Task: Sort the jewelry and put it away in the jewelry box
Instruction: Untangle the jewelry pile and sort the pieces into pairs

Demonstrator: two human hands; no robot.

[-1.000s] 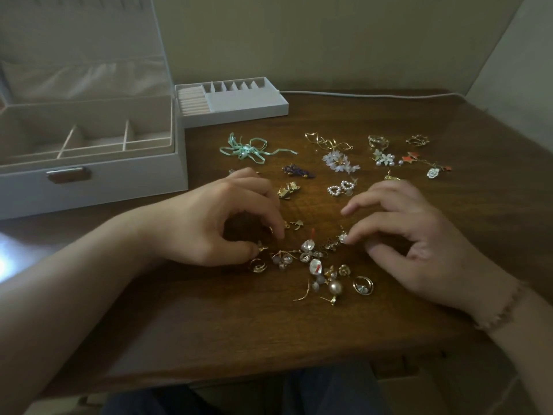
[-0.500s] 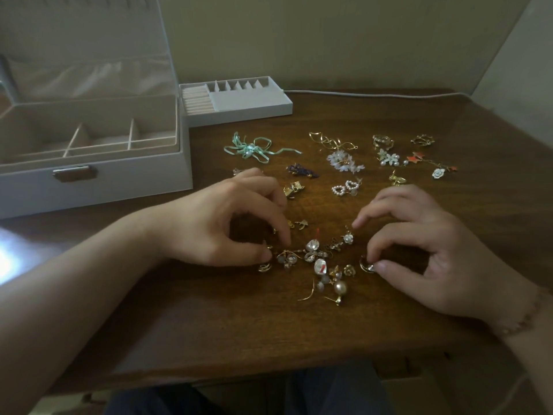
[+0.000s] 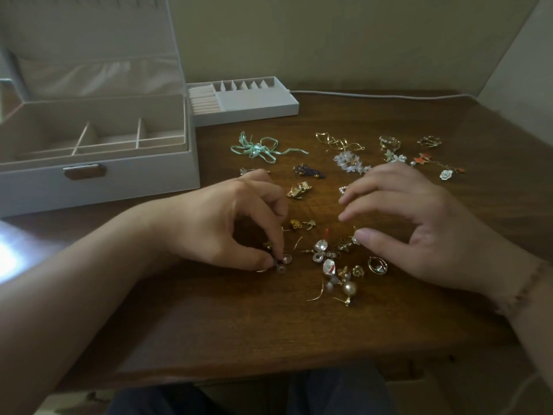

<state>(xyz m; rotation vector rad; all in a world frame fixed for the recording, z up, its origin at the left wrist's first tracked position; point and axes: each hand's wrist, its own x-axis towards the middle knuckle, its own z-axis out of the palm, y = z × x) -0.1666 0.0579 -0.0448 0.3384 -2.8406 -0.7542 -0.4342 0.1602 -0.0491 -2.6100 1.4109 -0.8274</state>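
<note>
A heap of small earrings [image 3: 332,265] lies in the middle of the wooden table [image 3: 269,330]. My left hand [image 3: 221,223] sits at the heap's left edge, thumb and forefinger pinching a small round stud earring [image 3: 281,263] down on the wood. My right hand [image 3: 419,226] hovers over the heap's right side with fingers spread and relaxed, holding nothing. A gold hoop earring [image 3: 377,265] lies below its thumb. Sorted pairs are laid out farther back: a mint ribbon bow [image 3: 258,148], white flower earrings [image 3: 350,163], gold twisted hoops [image 3: 335,140]. The white jewelry box [image 3: 98,175] stands open at the left.
The box's removed tray [image 3: 257,100] with ring rolls and small compartments rests behind the jewelry, against the box. A white cable [image 3: 389,95] runs along the table's back edge. A wall closes in on the right. My knees show under the near table edge.
My right hand let go of the gold hoop, lifted and moved back over the heap with its fingers spread. My left thumb and forefinger closed on a small stud at the heap's left.
</note>
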